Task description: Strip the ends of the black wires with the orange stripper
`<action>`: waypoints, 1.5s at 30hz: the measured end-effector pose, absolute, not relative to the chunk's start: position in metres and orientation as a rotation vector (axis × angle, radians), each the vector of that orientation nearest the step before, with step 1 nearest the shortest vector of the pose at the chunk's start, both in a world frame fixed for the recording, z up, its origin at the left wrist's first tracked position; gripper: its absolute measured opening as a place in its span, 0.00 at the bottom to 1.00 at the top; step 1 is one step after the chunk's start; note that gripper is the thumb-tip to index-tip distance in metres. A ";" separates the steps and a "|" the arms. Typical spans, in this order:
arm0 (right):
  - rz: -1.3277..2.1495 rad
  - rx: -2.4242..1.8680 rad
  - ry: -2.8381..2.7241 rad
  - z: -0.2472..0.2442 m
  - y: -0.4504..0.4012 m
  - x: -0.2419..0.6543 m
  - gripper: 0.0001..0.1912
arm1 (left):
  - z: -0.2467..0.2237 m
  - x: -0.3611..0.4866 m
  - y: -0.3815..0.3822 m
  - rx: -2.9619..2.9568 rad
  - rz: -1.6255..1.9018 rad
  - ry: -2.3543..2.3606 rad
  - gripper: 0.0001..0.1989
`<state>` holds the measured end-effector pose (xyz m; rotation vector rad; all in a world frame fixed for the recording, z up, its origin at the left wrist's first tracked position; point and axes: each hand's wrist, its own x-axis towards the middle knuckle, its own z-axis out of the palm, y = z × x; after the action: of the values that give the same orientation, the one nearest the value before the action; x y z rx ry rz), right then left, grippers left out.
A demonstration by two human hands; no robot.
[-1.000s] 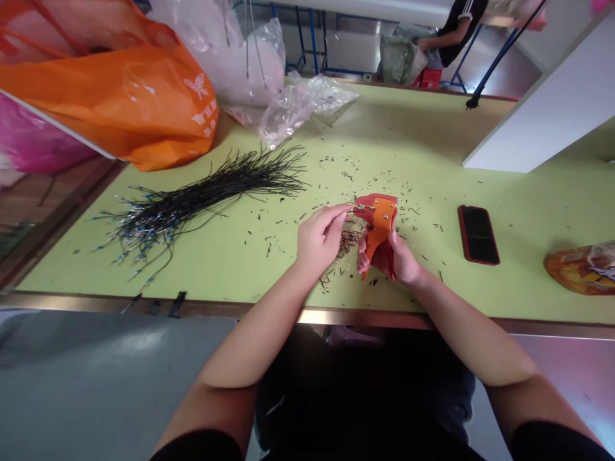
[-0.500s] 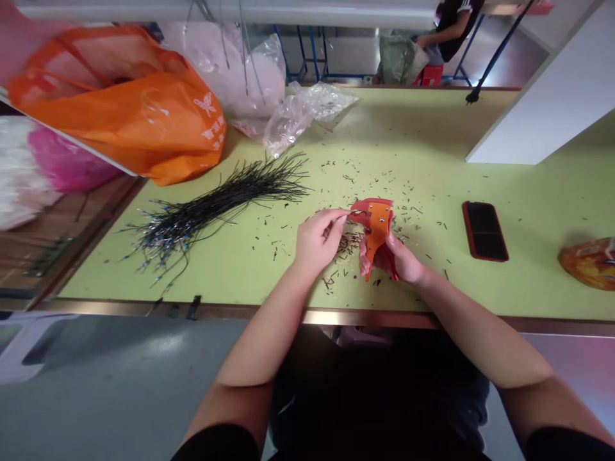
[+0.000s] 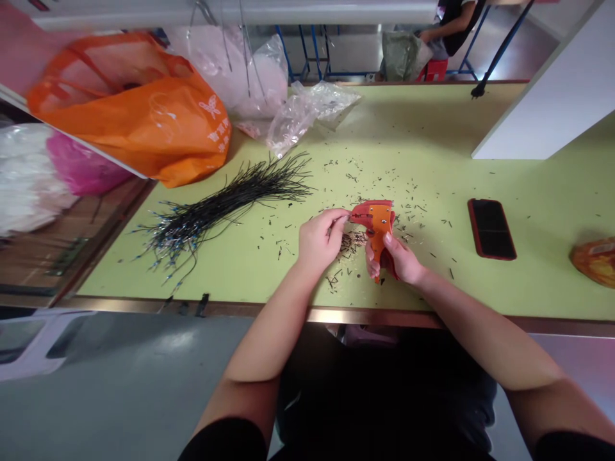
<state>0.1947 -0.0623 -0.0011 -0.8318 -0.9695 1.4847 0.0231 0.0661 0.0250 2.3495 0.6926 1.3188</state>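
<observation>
My right hand (image 3: 401, 257) is wrapped round the handles of an orange and red wire stripper (image 3: 379, 216), whose jaws point left. At the jaw opening, my left hand (image 3: 323, 239) pinches thumb and forefinger together on what looks like a thin black wire, mostly hidden by the fingers. Left of my hands lies a bundle of black wires (image 3: 230, 202), with blue and silvery bits at its near left end and loose ends fanned out at the far right end. Short dark scraps (image 3: 353, 240) are heaped under the stripper and scattered around it.
A phone (image 3: 492, 229) in a red case lies to the right, near an orange container (image 3: 596, 261). An orange bag (image 3: 144, 121) and clear plastic bags (image 3: 307, 112) stand at the back left. A white panel (image 3: 542, 96) rises at the right. Across the table a person (image 3: 454, 29) sits.
The stripper's handles have drawn closer together in my right hand, and the tool has turned slightly. My left hand stays at the jaws. The whole view has shifted a little.
</observation>
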 end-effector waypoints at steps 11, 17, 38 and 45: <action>1.324 -0.986 -0.967 0.006 -0.066 0.179 0.36 | 0.023 0.023 0.071 2.392 1.267 0.776 0.08; 1.117 -1.005 -1.155 0.007 -0.070 0.178 0.36 | 0.024 0.023 0.065 2.367 1.222 0.882 0.14; 1.259 -0.887 -0.918 0.013 -0.067 0.192 0.40 | 0.020 0.033 0.059 2.393 1.288 0.793 0.08; 1.308 -0.872 -0.950 0.003 -0.063 0.190 0.41 | 0.032 0.031 0.044 2.515 1.241 0.602 0.09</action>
<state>0.1895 -0.0626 0.0028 -0.8719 -0.9504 1.3077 0.0310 0.0438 0.0319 2.5151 0.6018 1.2405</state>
